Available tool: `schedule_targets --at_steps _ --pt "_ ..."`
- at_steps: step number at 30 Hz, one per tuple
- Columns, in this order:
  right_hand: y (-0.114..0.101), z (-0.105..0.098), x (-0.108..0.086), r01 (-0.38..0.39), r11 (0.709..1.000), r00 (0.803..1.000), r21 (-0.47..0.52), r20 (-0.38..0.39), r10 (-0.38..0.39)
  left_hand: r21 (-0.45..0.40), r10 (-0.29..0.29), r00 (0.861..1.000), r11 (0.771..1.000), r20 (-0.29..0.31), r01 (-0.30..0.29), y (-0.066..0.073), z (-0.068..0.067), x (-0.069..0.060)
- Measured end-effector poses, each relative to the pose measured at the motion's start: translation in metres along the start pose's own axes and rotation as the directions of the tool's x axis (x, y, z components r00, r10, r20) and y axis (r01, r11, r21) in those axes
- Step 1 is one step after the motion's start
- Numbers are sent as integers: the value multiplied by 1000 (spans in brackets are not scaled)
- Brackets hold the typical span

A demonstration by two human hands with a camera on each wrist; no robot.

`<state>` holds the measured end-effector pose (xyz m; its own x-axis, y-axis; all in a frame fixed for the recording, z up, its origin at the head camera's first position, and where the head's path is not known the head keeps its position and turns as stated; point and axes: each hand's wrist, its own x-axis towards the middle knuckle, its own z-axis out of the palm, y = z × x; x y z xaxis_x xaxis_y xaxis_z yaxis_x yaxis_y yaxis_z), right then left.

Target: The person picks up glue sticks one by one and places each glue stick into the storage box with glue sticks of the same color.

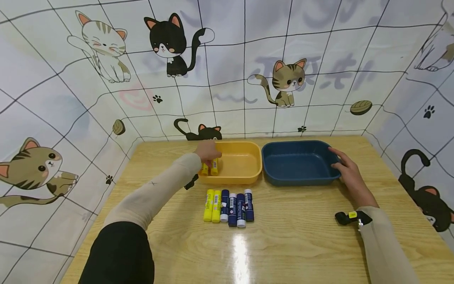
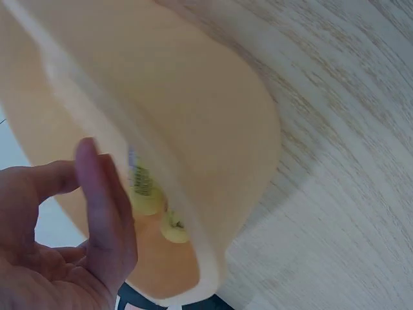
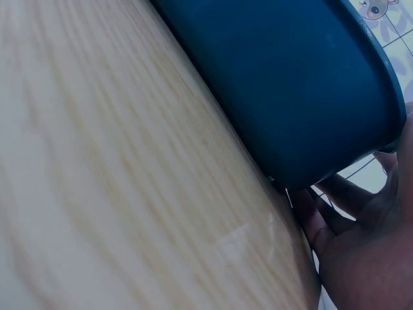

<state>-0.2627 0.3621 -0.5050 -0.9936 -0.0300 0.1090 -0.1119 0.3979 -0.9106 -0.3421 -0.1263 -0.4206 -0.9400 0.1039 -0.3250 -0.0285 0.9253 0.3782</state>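
Observation:
My left hand (image 1: 208, 152) is over the left end of a yellow plastic tray (image 1: 244, 180). In the left wrist view, its fingers are loosely bent with nothing visible between them. Yellow glue sticks (image 1: 214, 167) lie in the tray just below that hand, partly hidden by it. My right hand (image 1: 352, 173) holds the right end of a dark blue tray (image 1: 301, 183), thumb at the rim and other fingers against the outside. Between the hands and nearer me, a row of glue sticks lies on the table: yellow ones (image 1: 216, 206) at left, dark blue ones (image 1: 240, 209) at right.
Both trays stand side by side near the back of the wooden table (image 1: 291, 236). Behind and beside the table hangs a white cloth (image 1: 227, 90) with a grid and cartoon cats. A black strap device (image 1: 352, 217) is on my right wrist.

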Motion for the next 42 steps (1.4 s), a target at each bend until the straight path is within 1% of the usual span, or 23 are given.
schedule_targets --at_steps 2,4,7,10,12,14,15,17,20,22,24,27,30,32,36,38,41,42 --pt "-1 0 0 -10 1000 1000 -3 1 10 -22 15 1000 1000 -8 -15 1 -5 -3" --pt "-1 0 1 -13 1000 1000 -5 -3 13 -47 31 999 998 -5 -32 4 -10 -10" --pt "-1 -1 1 -19 1000 1000 5 -3 19 -124 61 998 990 9 -60 6 -14 -20" --pt "-1 -1 0 -22 999 1000 23 3 22 -179 136 991 975 4 -133 6 -12 -31" --pt "-1 0 0 -21 999 1000 26 3 21 -229 188 982 955 -18 -187 5 -8 -40" --pt "0 0 0 -19 999 1000 30 0 19 -286 230 971 929 -59 -237 3 -2 -50" --pt "0 0 0 -15 1000 1000 27 -2 15 -325 244 966 910 -84 -259 1 1 -56" --pt "1 1 1 -3 1000 1000 28 -4 3 -415 260 956 862 -134 -292 -5 9 -66" --pt "3 2 3 6 1000 1000 28 -7 -5 -509 275 938 788 -213 -347 -14 22 -79" --pt "3 2 4 10 1000 1000 28 -6 -10 -557 264 930 746 -256 -365 -20 30 -87" --pt "2 2 4 5 1000 1000 29 -5 -5 -591 229 927 719 -296 -366 -26 37 -94" --pt "0 1 3 -4 1000 1000 15 -1 4 -650 153 928 675 -339 -349 -33 46 -103" --pt "-2 -1 3 -14 1000 1000 -2 -4 14 -686 100 925 642 -368 -342 -39 54 -109" --pt "-1 -1 3 -18 1000 1000 -7 -6 18 -698 70 919 629 -387 -342 -42 59 -111" --pt "2 0 2 -7 1000 1000 -15 0 7 -708 2 903 620 -429 -337 -49 68 -113" --pt "4 0 2 -2 1000 1000 -11 -1 2 -706 -18 897 623 -442 -335 -52 72 -113" --pt "5 1 2 5 1000 1000 -11 -12 -5 -692 -23 887 635 -462 -344 -56 79 -112" --pt "5 1 3 6 1000 1000 -7 -14 -6 -688 -22 881 634 -473 -354 -57 80 -112"
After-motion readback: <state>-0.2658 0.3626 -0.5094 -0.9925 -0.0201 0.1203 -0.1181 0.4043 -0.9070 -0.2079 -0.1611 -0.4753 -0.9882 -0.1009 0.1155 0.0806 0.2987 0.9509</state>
